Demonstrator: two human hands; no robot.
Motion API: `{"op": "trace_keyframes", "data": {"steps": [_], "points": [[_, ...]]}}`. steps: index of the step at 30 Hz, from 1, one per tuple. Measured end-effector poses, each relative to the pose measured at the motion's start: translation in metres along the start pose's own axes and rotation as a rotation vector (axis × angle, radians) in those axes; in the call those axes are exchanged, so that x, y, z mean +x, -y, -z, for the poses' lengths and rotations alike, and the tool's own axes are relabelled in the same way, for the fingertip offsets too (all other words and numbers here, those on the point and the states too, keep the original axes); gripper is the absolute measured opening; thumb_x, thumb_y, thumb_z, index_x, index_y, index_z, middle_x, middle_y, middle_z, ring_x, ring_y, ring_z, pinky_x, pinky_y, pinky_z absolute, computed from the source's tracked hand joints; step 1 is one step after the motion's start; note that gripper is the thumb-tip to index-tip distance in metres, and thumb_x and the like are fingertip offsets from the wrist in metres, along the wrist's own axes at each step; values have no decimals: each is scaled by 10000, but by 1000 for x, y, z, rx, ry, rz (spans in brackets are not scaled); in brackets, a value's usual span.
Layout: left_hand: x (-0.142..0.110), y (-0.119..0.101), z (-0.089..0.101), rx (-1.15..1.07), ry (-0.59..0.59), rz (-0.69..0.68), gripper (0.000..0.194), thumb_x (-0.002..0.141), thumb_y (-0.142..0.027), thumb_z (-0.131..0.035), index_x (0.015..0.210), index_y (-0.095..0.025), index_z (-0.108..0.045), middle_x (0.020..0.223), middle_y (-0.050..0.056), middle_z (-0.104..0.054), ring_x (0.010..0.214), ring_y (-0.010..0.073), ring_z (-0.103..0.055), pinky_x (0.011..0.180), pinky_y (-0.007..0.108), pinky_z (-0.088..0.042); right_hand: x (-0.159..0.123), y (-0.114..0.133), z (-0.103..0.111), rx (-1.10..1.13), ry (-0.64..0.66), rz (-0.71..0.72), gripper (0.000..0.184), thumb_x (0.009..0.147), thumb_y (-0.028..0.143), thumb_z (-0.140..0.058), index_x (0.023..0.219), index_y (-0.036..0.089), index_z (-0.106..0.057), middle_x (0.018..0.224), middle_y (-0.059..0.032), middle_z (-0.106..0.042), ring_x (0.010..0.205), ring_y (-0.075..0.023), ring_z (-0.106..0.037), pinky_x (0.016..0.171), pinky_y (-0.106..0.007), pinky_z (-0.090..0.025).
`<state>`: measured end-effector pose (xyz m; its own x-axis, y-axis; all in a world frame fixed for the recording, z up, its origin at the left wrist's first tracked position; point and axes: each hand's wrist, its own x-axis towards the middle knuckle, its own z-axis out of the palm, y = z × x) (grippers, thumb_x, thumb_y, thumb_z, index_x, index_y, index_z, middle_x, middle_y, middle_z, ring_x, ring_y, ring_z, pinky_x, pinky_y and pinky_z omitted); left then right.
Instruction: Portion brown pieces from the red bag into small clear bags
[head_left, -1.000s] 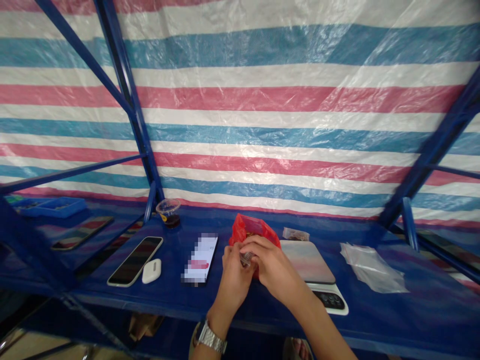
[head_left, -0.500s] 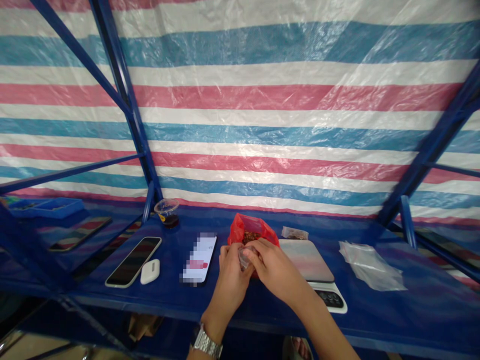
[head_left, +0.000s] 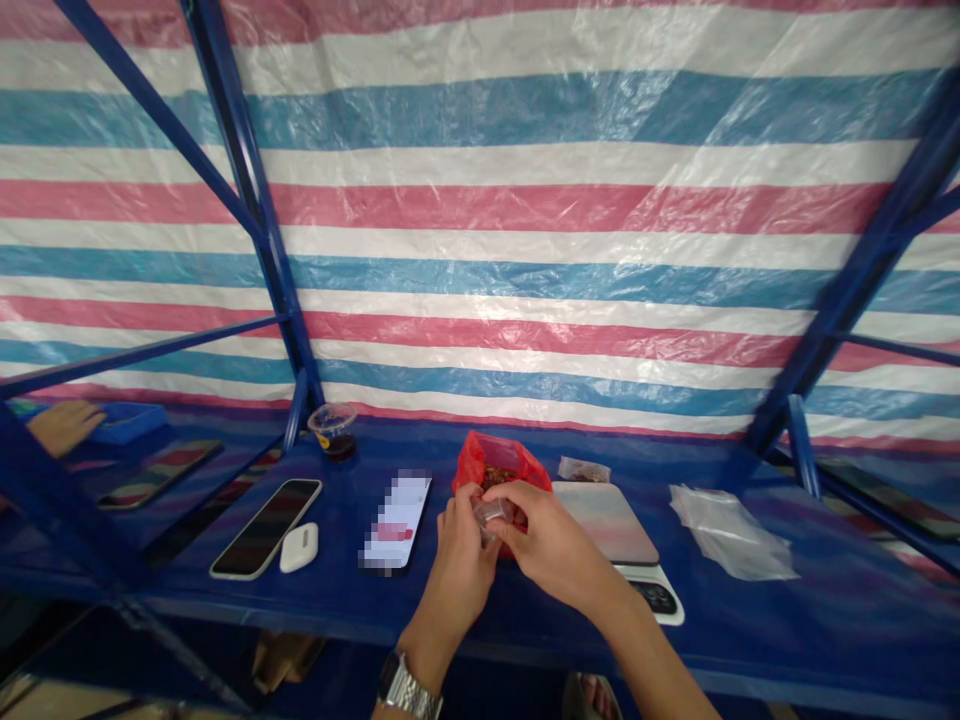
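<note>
Between my two hands is a small clear plastic bag [head_left: 492, 512], held in front of a red bag. My left hand [head_left: 460, 550] wears a watch at the wrist and grips the clear bag's left side. On the other side, the fingers of my right hand [head_left: 536, 535] pinch the same bag. What the clear bag contains is hard to make out. The red plastic bag [head_left: 469, 462] stands with its mouth open, showing small brown pieces inside. Just right of my right hand is a white digital scale [head_left: 609, 522]. A filled small clear packet [head_left: 585, 470] lies behind the scale.
Flat clear bags [head_left: 731, 535] lie at the right. Leftward are a lit phone [head_left: 401, 520], a white earbud case [head_left: 299, 548], a dark phone [head_left: 268, 530] and a cup of dark liquid [head_left: 335, 440]. Another person's hand [head_left: 67, 427] reaches by a blue tray [head_left: 131, 422]. Blue posts flank the shelf.
The small bag between my fingers has shifted, and more of it shows. Another person's hand has come into view over the blue tray at far left. The view has tilted slightly.
</note>
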<state>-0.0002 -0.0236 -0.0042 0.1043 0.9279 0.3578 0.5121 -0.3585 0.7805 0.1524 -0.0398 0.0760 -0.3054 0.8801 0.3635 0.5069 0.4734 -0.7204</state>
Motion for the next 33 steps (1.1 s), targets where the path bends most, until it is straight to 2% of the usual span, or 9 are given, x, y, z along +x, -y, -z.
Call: {"op": "trace_keyframes", "data": {"steps": [5,9,14,20,23,25,27,30,33], "points": [[1,-6,2,89,-6,-61,294,945,-186,-496,1236,-202,-537,1175,118,-643,1160,305,-582,1018,492,-423,0,3,5,-96,-51,80,373,811,-23,-534,1027,228,-705,1079,-42,-727,1078,-223,-636,960,-378,-477],[0,-13,3,49,6,-59,317,971,-229,-489,1285,-199,-521,1233,131,-631,1183,297,-578,1027,480,-433,-2,5,7,-31,-55,57,337,841,0,-545,1020,241,-697,1049,-19,-730,1014,-193,-658,934,-347,-489],[-4,-14,2,26,21,-43,337,968,-274,-518,1295,-189,-522,1235,139,-622,1180,306,-574,1005,490,-448,-4,2,5,-7,-65,47,291,835,27,-578,1016,234,-675,1063,-30,-680,996,-197,-652,932,-364,-506],[-4,-18,6,52,-46,-67,274,953,-256,-519,1219,-203,-564,1148,116,-652,1111,297,-598,956,460,-462,-2,-2,2,47,-34,137,487,804,-23,-503,1129,278,-706,1184,-36,-627,1102,-186,-632,1012,-354,-501],[-2,-20,8,47,-136,-8,216,951,-325,-541,1130,-212,-582,1036,92,-663,1023,294,-621,901,435,-469,2,-14,2,22,-136,107,467,846,32,-517,1202,270,-704,1201,-56,-621,1143,-202,-624,1045,-365,-489],[-2,-18,8,20,-220,74,222,948,-402,-551,1057,-209,-567,941,78,-657,933,291,-633,845,418,-474,5,-25,2,-52,-236,54,442,878,68,-515,1241,247,-691,1241,-76,-622,1170,-217,-619,1066,-381,-476],[-1,-13,6,-40,-260,167,246,944,-457,-548,983,-215,-534,855,57,-640,824,273,-633,767,388,-474,9,-36,2,-167,-263,-6,434,883,72,-524,1256,220,-687,1277,-94,-636,1180,-236,-617,1086,-402,-461],[1,-5,-1,-103,-257,253,254,915,-466,-580,878,-232,-487,773,25,-600,714,238,-614,682,347,-463,19,-45,0,-357,-191,-64,421,842,31,-554,1198,186,-717,1249,-105,-682,1183,-262,-616,1077,-410,-458],[5,-1,-7,-66,-302,302,273,858,-430,-666,850,-231,-479,840,48,-603,736,229,-622,700,341,-477,37,-48,-6,-490,-56,-62,432,788,-22,-552,1110,192,-743,1177,-91,-714,1154,-253,-637,1027,-373,-475]]}}
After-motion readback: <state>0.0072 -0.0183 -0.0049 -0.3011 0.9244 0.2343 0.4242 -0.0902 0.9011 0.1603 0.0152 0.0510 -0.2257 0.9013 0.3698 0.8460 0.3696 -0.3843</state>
